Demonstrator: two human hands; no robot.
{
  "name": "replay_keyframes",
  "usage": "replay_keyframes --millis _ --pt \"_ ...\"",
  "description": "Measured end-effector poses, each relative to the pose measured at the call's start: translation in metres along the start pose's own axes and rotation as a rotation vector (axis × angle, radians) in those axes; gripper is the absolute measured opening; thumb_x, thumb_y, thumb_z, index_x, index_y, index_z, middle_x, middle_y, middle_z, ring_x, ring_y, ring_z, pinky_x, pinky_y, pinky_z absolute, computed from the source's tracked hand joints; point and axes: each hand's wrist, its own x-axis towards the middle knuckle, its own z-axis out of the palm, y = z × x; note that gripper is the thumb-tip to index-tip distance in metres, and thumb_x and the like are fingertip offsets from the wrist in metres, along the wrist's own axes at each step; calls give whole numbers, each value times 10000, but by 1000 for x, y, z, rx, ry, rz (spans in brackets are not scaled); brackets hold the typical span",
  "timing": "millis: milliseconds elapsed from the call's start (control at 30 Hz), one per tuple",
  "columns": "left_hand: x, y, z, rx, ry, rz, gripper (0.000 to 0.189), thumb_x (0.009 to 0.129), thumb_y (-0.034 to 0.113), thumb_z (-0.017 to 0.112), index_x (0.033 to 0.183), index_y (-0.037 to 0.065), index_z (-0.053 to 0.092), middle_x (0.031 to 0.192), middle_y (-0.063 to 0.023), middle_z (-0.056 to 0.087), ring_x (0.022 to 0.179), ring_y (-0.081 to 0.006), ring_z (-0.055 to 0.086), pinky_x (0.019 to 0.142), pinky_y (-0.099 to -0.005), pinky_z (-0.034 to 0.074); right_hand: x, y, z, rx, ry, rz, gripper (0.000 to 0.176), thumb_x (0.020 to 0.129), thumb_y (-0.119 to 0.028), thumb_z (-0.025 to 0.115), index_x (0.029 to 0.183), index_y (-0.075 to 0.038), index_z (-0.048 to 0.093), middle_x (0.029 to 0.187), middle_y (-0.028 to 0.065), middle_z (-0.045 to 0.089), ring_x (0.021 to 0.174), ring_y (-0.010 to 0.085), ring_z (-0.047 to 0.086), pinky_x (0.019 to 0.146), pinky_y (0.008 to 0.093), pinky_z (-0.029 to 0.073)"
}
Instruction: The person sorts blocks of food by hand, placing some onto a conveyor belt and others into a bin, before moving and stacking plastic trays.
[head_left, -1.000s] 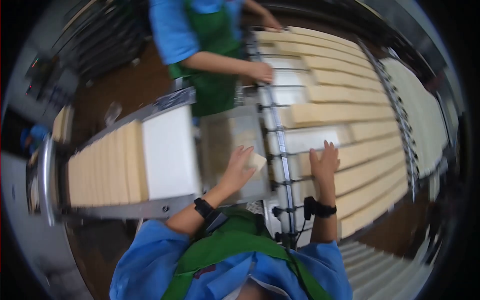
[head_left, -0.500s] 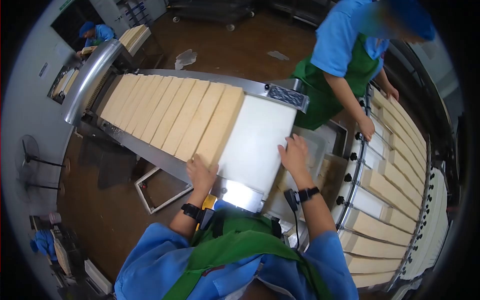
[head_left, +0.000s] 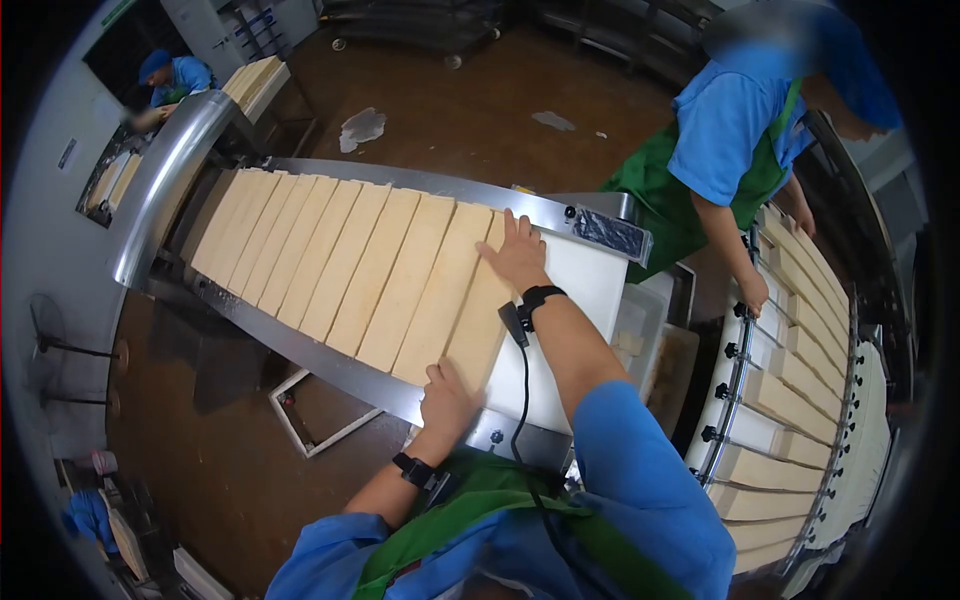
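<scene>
Pale, long slabs [head_left: 372,270] lie side by side across a metal-edged conveyor. At the near end of the row, my left hand [head_left: 446,398] rests on the bottom end of the last slab [head_left: 480,318], fingers bent over it. My right hand [head_left: 518,254] lies with spread fingers on the upper end of that same slab. Beyond the slab is the white surface [head_left: 585,290] of the conveyor. Both wrists wear black straps, and a cable hangs from the right one.
A co-worker [head_left: 735,140] in a green apron leans over a second conveyor [head_left: 715,400] with similar slabs at right. Another person [head_left: 175,78] is at the far left. A metal hood [head_left: 175,185] spans the conveyor's far end. Bins [head_left: 665,370] sit between the conveyors.
My right hand has moved left from the white surface's edge onto the last slab. My left hand still touches its lower end. The view has shifted slightly.
</scene>
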Motion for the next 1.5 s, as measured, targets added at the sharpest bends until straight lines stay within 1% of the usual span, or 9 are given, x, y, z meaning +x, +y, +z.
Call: replay_keyframes --millis 167,300,400,500,600,800,967,1200,1500 --pt "2 5 -3 -72 -39 72 756 683 299 750 1188 -57 313 1045 -256 409 887 -435 552 730 -466 514 -22 26 -24 64 -9 346 913 708 -520 619 1411 -69 249 1379 124 320 1230 356 363 975 516 333" --pt "18 5 2 -229 -60 475 764 679 284 746 1234 4 302 1087 -297 380 1006 -472 454 831 -510 457 -45 107 -23 101 142 516 912 670 -557 648 1302 22 336 1301 186 346 1187 374 381 942 536 352" --pt "14 41 -1 -172 -377 279 773 713 314 713 1279 27 273 1124 -286 357 1010 -456 471 831 -494 467 -91 156 -31 470 359 645 838 643 -475 729 1173 72 382 1179 258 397 1137 387 421 945 450 390" --pt "5 78 9 -49 -326 247 761 699 257 725 1280 21 294 1135 -272 349 1006 -440 481 842 -479 464 -135 181 -26 449 667 723 776 632 -337 732 1159 56 318 1189 286 360 1062 439 466 920 443 425" --pt "-5 96 33 -167 -6 635 736 677 184 733 1269 15 332 1120 -261 356 1006 -436 478 856 -464 456 -196 219 -48 620 806 811 743 657 -320 707 1185 17 308 1230 270 347 1117 444 444 926 457 419" --pt "-45 197 53 -309 -109 954 744 671 77 679 1328 25 334 1310 -296 257 1254 -429 246 1036 -434 293 -321 296 -131 626 1078 1026 771 728 -375 658 1274 13 276 1229 261 377 1058 465 493 928 471 410" --pt "-68 284 67 -425 -163 1279 733 709 12 676 1355 52 333 1320 -249 297 1220 -386 365 1010 -420 336 -377 399 -153 419 766 1303 706 786 -513 515 1245 17 427 1224 256 475 1062 445 501 944 494 376" --pt "-61 347 98 -663 -900 998 726 765 -24 640 1392 58 284 1334 -183 345 1203 -268 423 951 -340 426 -409 522 -134 103 450 1297 571 894 -440 298 1140 -9 580 1222 201 537 1190 401 396 1004 579 193" --pt "-85 363 137 -339 -482 1247 597 771 47 542 1335 30 349 1295 -225 381 1201 -369 393 1032 -382 314 -429 551 -160 325 272 1233 623 871 -417 325 1282 34 450 1360 200 423 1284 405 326 1040 524 194"
